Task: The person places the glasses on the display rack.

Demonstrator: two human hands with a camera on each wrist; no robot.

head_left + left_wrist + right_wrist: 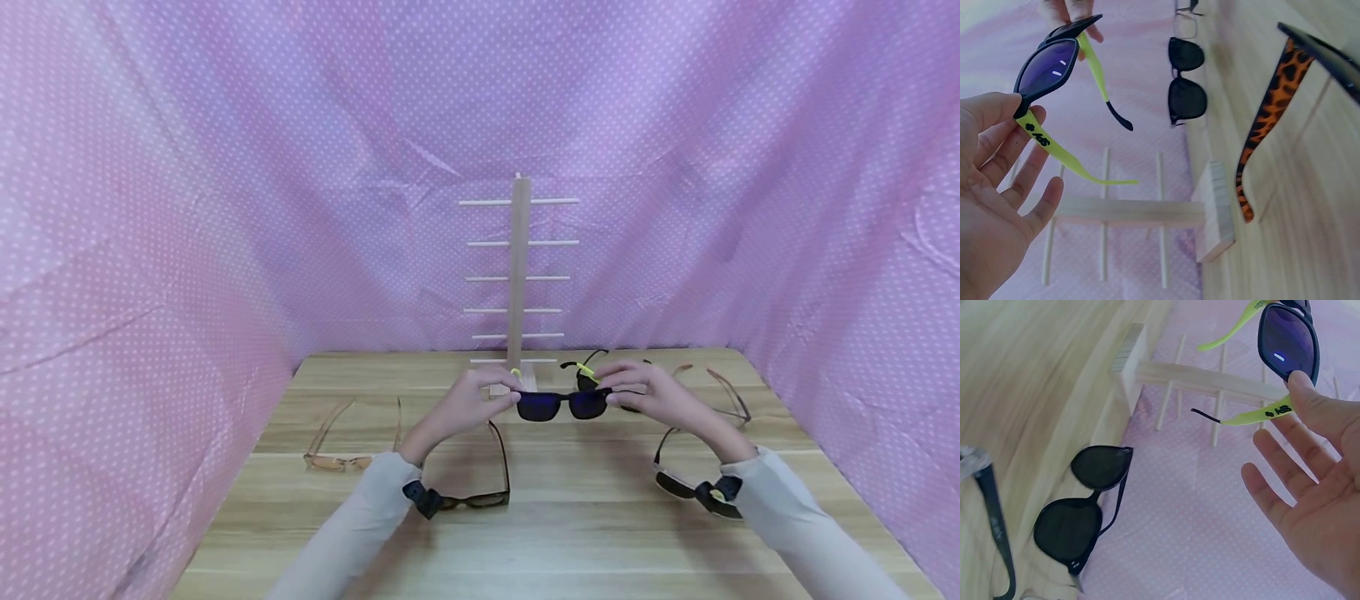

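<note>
Both hands hold one pair of black-fronted sunglasses [538, 407] with dark blue-violet lenses, raised above the table before the wooden rack. The left hand [474, 402] pinches the frame's left end between thumb and fingers. At the opposite end the right hand [652, 393] does the same. In the left wrist view, the yellow-green temple [1066, 157] with black lettering stands unfolded, pointing toward the rack. The other temple, also unfolded, has a black tip. Slim white rods cross the upright post [519, 275] of the rack; the visible rods carry no glasses.
Several other glasses lie around on the wood table [570, 550]: an amber pair [330, 462] at left, a tortoiseshell pair [487, 500] under the left forearm, dark-lensed sunglasses [677, 486] by the right sleeve, black sunglasses [1069, 525] behind the right hand. Pink dotted cloth [337, 125] encloses the table.
</note>
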